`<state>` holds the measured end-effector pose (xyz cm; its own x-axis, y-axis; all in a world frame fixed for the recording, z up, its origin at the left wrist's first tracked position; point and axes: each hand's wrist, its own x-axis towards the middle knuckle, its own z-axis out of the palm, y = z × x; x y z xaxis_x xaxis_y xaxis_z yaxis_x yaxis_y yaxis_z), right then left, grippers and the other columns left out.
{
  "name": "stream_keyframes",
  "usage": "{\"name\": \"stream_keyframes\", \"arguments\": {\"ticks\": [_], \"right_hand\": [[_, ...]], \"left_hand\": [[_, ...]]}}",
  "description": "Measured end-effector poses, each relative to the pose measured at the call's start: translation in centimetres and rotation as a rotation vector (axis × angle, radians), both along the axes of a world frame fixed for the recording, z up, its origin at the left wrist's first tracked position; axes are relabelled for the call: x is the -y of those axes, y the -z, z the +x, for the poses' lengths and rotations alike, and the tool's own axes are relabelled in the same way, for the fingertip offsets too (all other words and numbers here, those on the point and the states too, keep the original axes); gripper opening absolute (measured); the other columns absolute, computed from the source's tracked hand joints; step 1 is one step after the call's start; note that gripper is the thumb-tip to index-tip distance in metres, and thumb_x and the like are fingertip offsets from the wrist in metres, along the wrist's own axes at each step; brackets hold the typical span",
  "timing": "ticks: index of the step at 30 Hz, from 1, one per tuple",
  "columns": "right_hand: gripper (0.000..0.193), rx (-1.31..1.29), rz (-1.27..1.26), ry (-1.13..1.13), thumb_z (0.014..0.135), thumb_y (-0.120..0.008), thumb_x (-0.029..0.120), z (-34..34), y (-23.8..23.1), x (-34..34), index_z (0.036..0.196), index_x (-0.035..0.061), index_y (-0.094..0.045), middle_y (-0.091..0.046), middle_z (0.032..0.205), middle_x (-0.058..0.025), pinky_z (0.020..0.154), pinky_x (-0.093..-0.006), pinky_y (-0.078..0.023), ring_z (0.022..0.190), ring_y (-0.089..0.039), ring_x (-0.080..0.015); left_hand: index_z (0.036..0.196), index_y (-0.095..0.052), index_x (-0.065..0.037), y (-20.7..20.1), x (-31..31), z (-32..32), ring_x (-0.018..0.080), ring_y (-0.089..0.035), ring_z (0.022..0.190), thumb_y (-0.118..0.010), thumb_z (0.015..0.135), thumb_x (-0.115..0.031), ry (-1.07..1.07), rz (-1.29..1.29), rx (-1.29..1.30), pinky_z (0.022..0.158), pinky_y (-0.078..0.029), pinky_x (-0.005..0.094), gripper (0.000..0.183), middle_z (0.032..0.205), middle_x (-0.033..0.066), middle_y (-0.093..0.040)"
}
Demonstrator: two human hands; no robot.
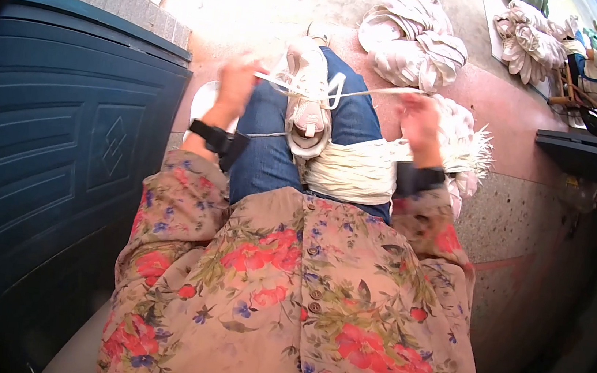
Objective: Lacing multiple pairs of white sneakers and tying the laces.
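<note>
A pale sneaker (310, 92) rests between my jeans-clad thighs, its heel toward me and its toe pointing away. White shoelace (335, 91) is crossed over its front, with a loop standing up. To the left, my left hand (236, 89) is closed on one lace end, drawn out sideways. The other end runs taut to the right into my right hand (419, 119), whose fingers are pinched on it. Both hands are slightly blurred. Across my right thigh lies a thick bundle of off-white laces (355, 172), partly behind my right wrist.
Coiled piles of white laces (418, 42) lie on the floor ahead, with another pile (459, 135) beside my right leg. A dark blue panelled door (80, 95) stands at left. A dark ledge (586, 149) juts in at right, near another bundle (529, 40) and a cart.
</note>
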<state>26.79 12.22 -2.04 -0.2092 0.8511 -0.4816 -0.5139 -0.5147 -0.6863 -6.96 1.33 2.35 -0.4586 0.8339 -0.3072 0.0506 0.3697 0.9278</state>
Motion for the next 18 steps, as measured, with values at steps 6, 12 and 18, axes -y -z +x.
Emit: {"name": "stream_keyframes", "arguments": {"ticks": [6,12,18], "right_hand": [[0.02,-0.683,-0.03,0.428,0.079,-0.035,0.002,20.8,-2.2,-0.7,0.06,0.0057,-0.038,-0.036,0.055,-0.001,0.051,-0.0238,-0.033,0.05,-0.036,-0.0122],[0.018,0.208,-0.051,0.37,0.084,-0.04,0.008,13.2,-4.0,0.7,0.066,0.0115,-0.038,-0.029,0.056,0.0047,0.045,-0.0238,-0.028,0.046,-0.028,-0.007],[0.019,0.61,0.282,-0.509,0.085,-0.05,0.022,-2.4,-1.5,3.2,0.091,0.0073,-0.06,-0.056,0.067,0.0013,0.051,-0.0192,-0.042,0.058,-0.05,-0.0055]], "left_hand": [[0.079,-0.038,-0.011,-4.8,4.6,-13.1,0.0047,-0.023,0.038,-0.051,0.086,-0.014,-0.455,0.269,0.564,0.036,-0.021,0.0209,0.015,0.048,-0.0064,-0.023],[0.071,-0.039,-0.014,-7.8,7.2,-16.3,0.0026,-0.026,0.038,-0.052,0.085,-0.021,-0.436,0.091,0.367,0.033,-0.016,0.0194,0.021,0.049,-0.007,-0.027],[0.083,-0.057,-0.008,-2.8,4.3,-7.0,0.0024,-0.034,0.043,-0.049,0.085,-0.023,-0.01,-0.137,0.027,0.037,-0.028,0.0189,0.018,0.056,-0.0057,-0.042]]}}
